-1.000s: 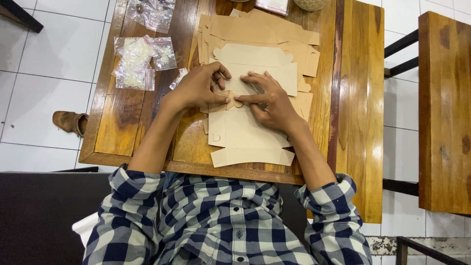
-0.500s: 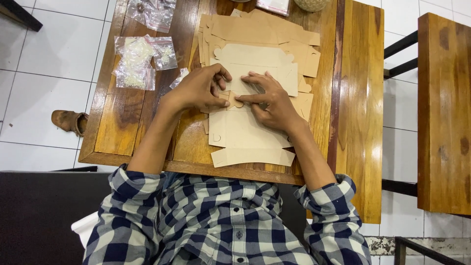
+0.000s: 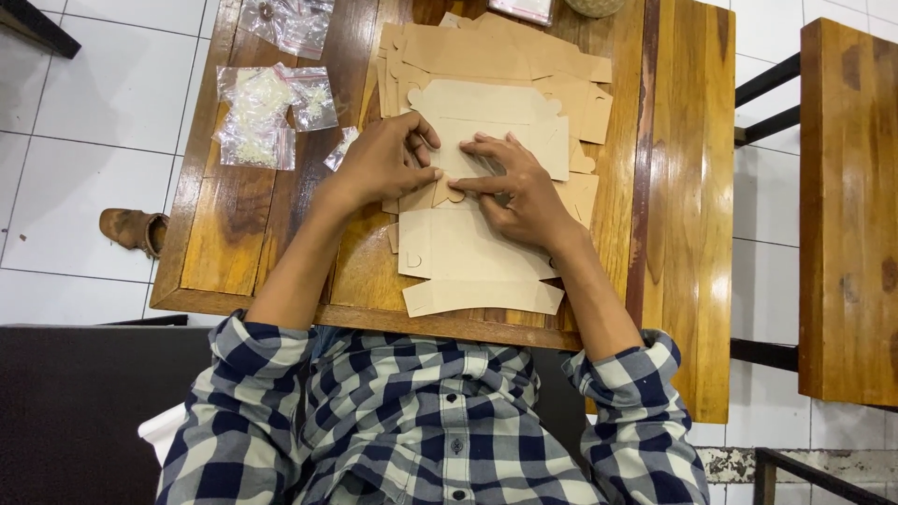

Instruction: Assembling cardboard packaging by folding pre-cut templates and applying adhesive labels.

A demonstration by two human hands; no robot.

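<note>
Two bare hands meet over a flat die-cut cardboard box blank lying on the wooden table. Left hand rests on the blank's upper left part, fingers curled, thumb and fingertips pinched together on a small tab at the fold line. Right hand lies just beside it, touching the same blank, fingers extended and pressed flat on the card, forefinger meeting the left thumb at the tab. Whether either hand lifts the tab clear of the sheet cannot be told from this view.

The blank sits at the table's near edge, its lowest flap close to that edge. Beyond the blank, partly under it, lies a stack of further cardboard blanks in the same tan colour. Left of the blank, on the table, lie clear plastic bags of small pale parts; their contents are too small to identify. More clear bags lie at the table's far left end. Left of the table, on the white tiled floor, stands a brown shoe. Right of the table stands a second wooden table, well apart.
</note>
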